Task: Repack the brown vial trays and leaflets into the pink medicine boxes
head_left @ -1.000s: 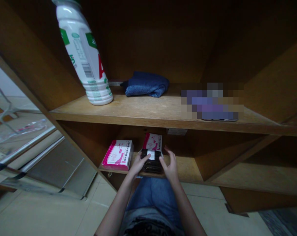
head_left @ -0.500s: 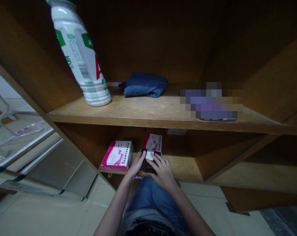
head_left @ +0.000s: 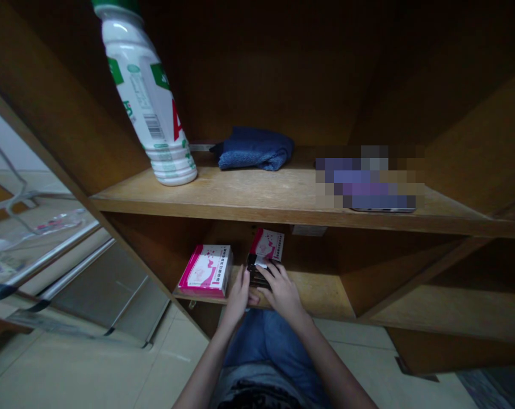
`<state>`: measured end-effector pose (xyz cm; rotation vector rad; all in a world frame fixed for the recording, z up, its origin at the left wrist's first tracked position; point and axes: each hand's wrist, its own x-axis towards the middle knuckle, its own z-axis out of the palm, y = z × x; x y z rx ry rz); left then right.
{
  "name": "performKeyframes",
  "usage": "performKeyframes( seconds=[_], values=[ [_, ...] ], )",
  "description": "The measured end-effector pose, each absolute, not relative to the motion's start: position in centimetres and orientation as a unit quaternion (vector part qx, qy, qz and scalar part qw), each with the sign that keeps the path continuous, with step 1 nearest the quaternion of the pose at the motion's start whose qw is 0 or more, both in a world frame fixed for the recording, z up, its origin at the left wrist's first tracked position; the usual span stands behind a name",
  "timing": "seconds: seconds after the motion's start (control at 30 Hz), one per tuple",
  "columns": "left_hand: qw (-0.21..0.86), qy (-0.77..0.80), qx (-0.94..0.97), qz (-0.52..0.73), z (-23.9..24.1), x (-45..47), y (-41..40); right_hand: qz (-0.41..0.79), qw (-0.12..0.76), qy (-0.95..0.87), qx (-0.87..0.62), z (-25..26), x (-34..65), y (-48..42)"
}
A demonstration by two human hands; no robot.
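Lower wooden shelf (head_left: 317, 292), near edge: my right grip (head_left: 281, 291) is closed over a dark flat packet (head_left: 256, 272), just in front of a pink-and-white box (head_left: 267, 245). My left grip (head_left: 239, 299) stands upright beside the packet, open or closed I cannot tell. A second pink-and-white box (head_left: 205, 271) lies to the left.

Dark packet (head_left: 257, 271): largely hidden under the right hand (head_left: 281, 292), kind not determinable. Upright pink-and-white box (head_left: 267, 245): lower part hidden behind packet and fingers (head_left: 269, 271). Flat pink-and-white box (head_left: 205, 271): print too small to read. Object on upper wooden shelf (head_left: 257, 196), right side (head_left: 368, 184): pixelated, kind unknown. White plastic bottle (head_left: 144, 96): top cut off by upper edge. Small label (head_left: 309, 230): illegible. Forearms (head_left: 201, 363) and dark-printed shirt (head_left: 257, 395): cut off by lower edge.
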<state>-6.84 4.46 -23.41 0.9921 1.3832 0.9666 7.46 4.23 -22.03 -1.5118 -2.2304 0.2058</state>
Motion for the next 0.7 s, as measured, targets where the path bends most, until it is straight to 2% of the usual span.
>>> performKeyframes(
  seconds=[0.1, 0.3, 0.5, 0.7],
  values=[
    [0.517, 0.606, 0.463, 0.389, -23.6, -6.9, 3.4, 0.068, 0.217, -0.806, -0.547, -22.0, 7.5, 4.8],
    [0.531, 0.591, 0.476, 0.377, -23.0, -7.6, 3.0, 0.052, 0.224, -0.825, -0.517, -21.8, 8.6, 5.2],
    [0.533, 0.593, 0.489, 0.353, -22.1, -7.7, 2.8, 0.053, 0.280, -0.781, -0.555, -22.2, 8.3, 5.5],
    [0.442, 0.555, 0.593, 0.381, -23.3, -6.8, 2.2, -0.001, 0.324, -0.733, -0.599, -23.5, 6.9, 7.0]
  ],
)
